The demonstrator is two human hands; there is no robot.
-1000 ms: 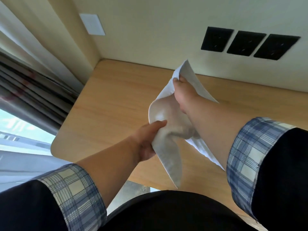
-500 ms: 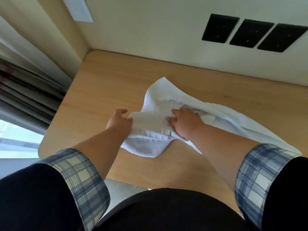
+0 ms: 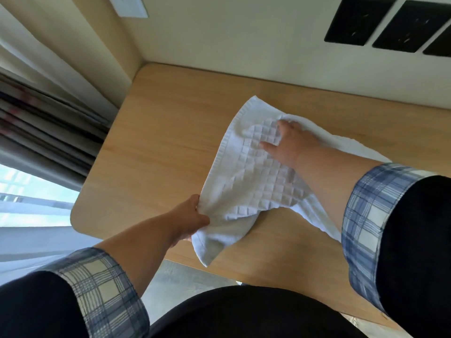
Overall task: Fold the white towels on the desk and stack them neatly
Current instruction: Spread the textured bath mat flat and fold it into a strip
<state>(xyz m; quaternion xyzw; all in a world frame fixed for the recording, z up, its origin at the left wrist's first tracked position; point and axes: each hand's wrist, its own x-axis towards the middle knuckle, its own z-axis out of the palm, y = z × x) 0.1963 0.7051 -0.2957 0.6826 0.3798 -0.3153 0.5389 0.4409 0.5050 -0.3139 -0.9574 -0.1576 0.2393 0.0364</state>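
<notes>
A white towel (image 3: 253,176) with a raised check pattern lies spread across the wooden desk (image 3: 158,147), partly rumpled, one corner hanging toward the desk's near edge. My left hand (image 3: 189,219) grips the towel's near left edge, fingers curled round the cloth. My right hand (image 3: 290,145) lies flat on the far part of the towel with fingers spread, pressing it down. The towel's right side runs under my right forearm and is partly hidden there.
The desk meets a cream wall at the back, with three black socket plates (image 3: 358,20) at upper right. Grey curtains (image 3: 46,123) and a bright window stand left of the desk. Floor (image 3: 185,279) shows below the desk's near edge.
The towel went from hanging in the air to lying on the desk. My left hand drew its near edge back toward me, and my right hand slid farther away over the cloth.
</notes>
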